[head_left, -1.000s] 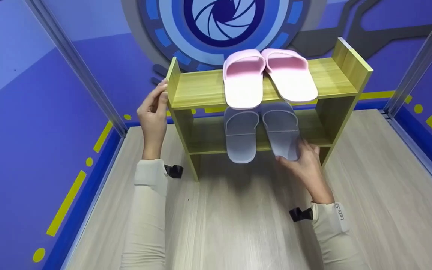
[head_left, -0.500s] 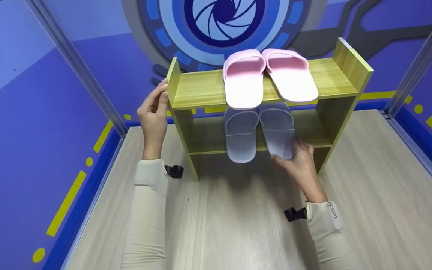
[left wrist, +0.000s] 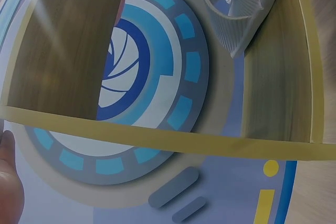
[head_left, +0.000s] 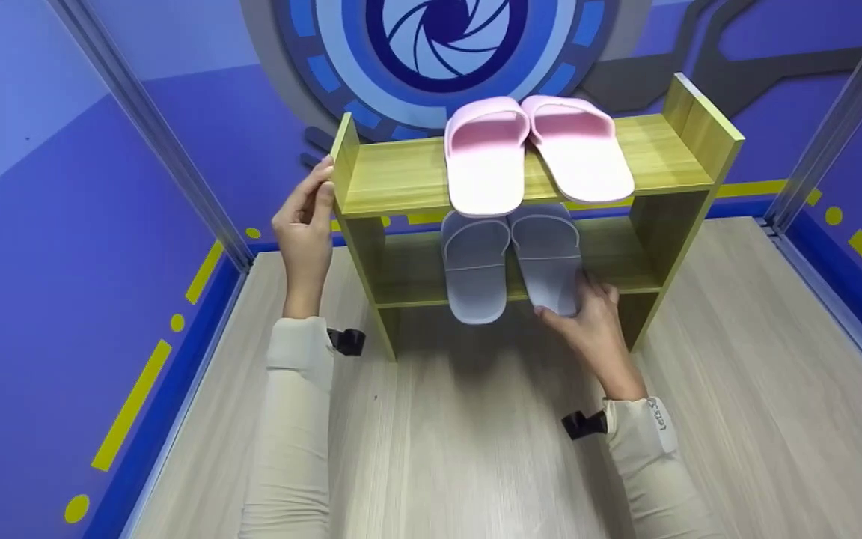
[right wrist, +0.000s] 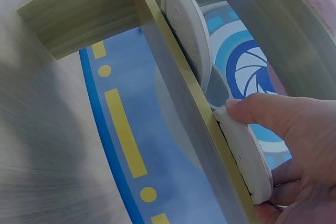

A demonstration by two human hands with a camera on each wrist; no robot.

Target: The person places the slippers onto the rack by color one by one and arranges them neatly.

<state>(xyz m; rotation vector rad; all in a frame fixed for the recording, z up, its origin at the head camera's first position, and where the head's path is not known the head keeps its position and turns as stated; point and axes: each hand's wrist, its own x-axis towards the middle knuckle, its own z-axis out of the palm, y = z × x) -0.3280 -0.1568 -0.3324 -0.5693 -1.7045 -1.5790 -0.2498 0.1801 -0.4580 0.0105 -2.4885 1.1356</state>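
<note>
A wooden shoe rack (head_left: 393, 187) with two shelves stands against the wall. On its lower shelf two grey slippers lie side by side, toes inward, heels over the front edge. My right hand (head_left: 588, 322) grips the heel of the right grey slipper (head_left: 548, 277), thumb on one side and fingers on the other. The left grey slipper (head_left: 476, 288) touches it near the strap. My left hand (head_left: 305, 224) touches the outer face of the rack's left side panel with thumb and fingertips. Only part of that hand shows in the left wrist view.
On the top shelf sit two pink slippers, one on the left (head_left: 485, 172) and one angled on the right (head_left: 587, 161). Blue patterned wall panels (head_left: 199, 150) enclose the back and sides. The wood-grain surface (head_left: 476, 449) extends in front of the rack.
My right hand has slid the right grey slipper leftward against its mate. The left grey slipper has shifted slightly left too. My left hand has stayed at the side panel.
</note>
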